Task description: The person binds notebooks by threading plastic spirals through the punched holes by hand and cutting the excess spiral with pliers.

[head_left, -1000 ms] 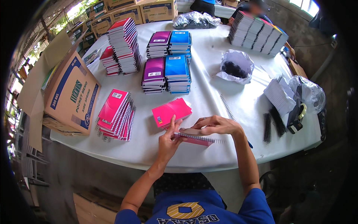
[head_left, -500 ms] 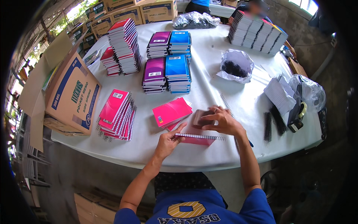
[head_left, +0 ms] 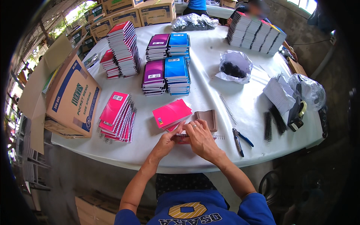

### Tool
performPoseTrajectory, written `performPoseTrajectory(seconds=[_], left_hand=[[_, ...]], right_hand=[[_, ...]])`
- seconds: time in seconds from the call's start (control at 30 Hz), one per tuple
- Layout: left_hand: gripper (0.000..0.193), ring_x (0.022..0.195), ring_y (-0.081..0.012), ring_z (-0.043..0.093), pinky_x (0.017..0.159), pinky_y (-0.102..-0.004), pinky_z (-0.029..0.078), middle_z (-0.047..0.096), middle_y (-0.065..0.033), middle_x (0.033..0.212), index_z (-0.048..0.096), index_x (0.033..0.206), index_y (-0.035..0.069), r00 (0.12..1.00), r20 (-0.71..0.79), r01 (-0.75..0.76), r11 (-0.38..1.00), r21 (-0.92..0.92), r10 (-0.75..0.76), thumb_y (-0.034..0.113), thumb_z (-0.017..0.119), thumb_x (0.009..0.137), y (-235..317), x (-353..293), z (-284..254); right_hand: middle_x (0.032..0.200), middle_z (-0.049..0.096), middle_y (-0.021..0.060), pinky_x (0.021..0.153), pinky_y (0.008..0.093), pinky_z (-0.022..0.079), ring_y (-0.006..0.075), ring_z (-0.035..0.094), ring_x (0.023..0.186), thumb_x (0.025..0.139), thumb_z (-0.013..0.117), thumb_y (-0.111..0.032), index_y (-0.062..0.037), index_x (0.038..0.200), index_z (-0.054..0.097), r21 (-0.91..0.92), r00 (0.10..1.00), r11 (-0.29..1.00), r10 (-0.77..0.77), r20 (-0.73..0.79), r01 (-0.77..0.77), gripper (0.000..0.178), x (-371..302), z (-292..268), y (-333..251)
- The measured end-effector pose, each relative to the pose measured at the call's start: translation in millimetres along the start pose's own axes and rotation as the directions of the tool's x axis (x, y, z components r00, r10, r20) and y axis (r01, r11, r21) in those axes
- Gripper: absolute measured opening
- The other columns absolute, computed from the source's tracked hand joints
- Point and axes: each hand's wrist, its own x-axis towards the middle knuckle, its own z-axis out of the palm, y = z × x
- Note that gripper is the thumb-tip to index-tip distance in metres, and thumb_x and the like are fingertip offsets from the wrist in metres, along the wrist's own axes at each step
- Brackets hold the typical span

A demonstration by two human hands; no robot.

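Note:
Between my two hands is a pink spiral notebook, mostly covered by them, its bound edge up. A wire coil pokes out past its right end. My left hand grips the notebook's left end, thumb and finger pinched near the edge. Fingers bent, my right hand closes over the top edge and meets the left fingertips. Just behind it lies a brown curved block, untouched. A small pile of pink notebooks lies beyond my left hand. Blue-handled pliers and a loose coil lie to the right.
Left are a stack of pink notebooks and an open carton. Purple notebooks and blue notebooks stand behind. Rightward are a bag of black coils, black coil bundles and a tape dispenser. A person sits far right.
My right hand has left the brown block, which now lies flat on the table, and moved left onto the notebook's bound edge. The pliers have come into full view.

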Motion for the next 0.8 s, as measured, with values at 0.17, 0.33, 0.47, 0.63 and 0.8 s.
performPoseTrajectory(seconds=[0.17, 0.33, 0.47, 0.63, 0.8], left_hand=[[0.059, 0.114, -0.0132, 0.059, 0.100, -0.0279, 0.045, 0.062, -0.0099, 0.127, 0.042, 0.146, 0.002, 1.000, 0.008, -0.017, 1.000, -0.010, 0.017, -0.013, 0.043, 0.089, 2, 2, 0], [0.051, 0.116, -0.0123, 0.057, 0.100, -0.0289, 0.047, 0.063, -0.0098, 0.129, 0.043, 0.144, -0.001, 0.999, 0.043, -0.004, 0.994, 0.107, -0.001, -0.002, 0.053, 0.095, 14, -1, 2], [0.053, 0.116, -0.0108, 0.056, 0.098, -0.0280, 0.047, 0.063, -0.0077, 0.130, 0.046, 0.142, 0.000, 0.971, 0.091, -0.229, 0.967, 0.112, 0.219, 0.016, 0.063, 0.096, 2, 7, 5], [0.054, 0.117, -0.0134, 0.060, 0.094, -0.0327, 0.051, 0.063, -0.0113, 0.131, 0.052, 0.139, 0.005, 0.941, -0.146, -0.272, 0.939, 0.211, 0.305, 0.030, 0.065, 0.093, 30, 10, 31], [0.049, 0.109, -0.0341, 0.064, 0.086, -0.0378, 0.055, 0.065, -0.0172, 0.120, 0.057, 0.134, 0.007, 0.802, -0.118, -0.318, 0.586, 0.745, 0.585, 0.028, 0.066, 0.092, 30, 0, 56]], right_hand=[[0.103, 0.065, 0.0102, 0.109, 0.0480, 0.029, 0.0252, 0.058, 0.105, 0.086, 0.062, -0.008, -0.0031, 0.136, 0.043, -0.014, 0.999, 1.000, -0.002, 0.041, 0.003, 0.053, 3, -4, -6], [0.104, 0.065, 0.0104, 0.109, 0.0480, 0.032, 0.0271, 0.058, 0.108, 0.088, 0.062, -0.009, -0.0018, 0.137, 0.046, 0.008, 1.000, 1.000, -0.014, 0.001, 0.014, 0.052, -3, -22, -7], [0.113, 0.062, 0.0124, 0.106, 0.0488, 0.033, 0.0299, 0.055, 0.114, 0.085, 0.067, -0.011, -0.0061, 0.133, 0.051, -0.142, 0.917, 0.933, 0.282, -0.283, -0.331, 0.050, -47, -54, 32], [0.119, 0.057, 0.0176, 0.098, 0.0485, 0.038, 0.0359, 0.052, 0.113, 0.085, 0.066, -0.008, -0.0043, 0.131, 0.055, -0.578, 0.774, 0.557, 0.591, -0.229, -0.597, 0.047, -140, -37, 64], [0.111, 0.057, 0.0189, 0.091, 0.0449, 0.045, 0.0355, 0.055, 0.105, 0.084, 0.070, -0.011, -0.0043, 0.129, 0.057, -0.429, 0.824, 0.704, 0.471, -0.314, -0.566, 0.047, -138, -40, 44]])
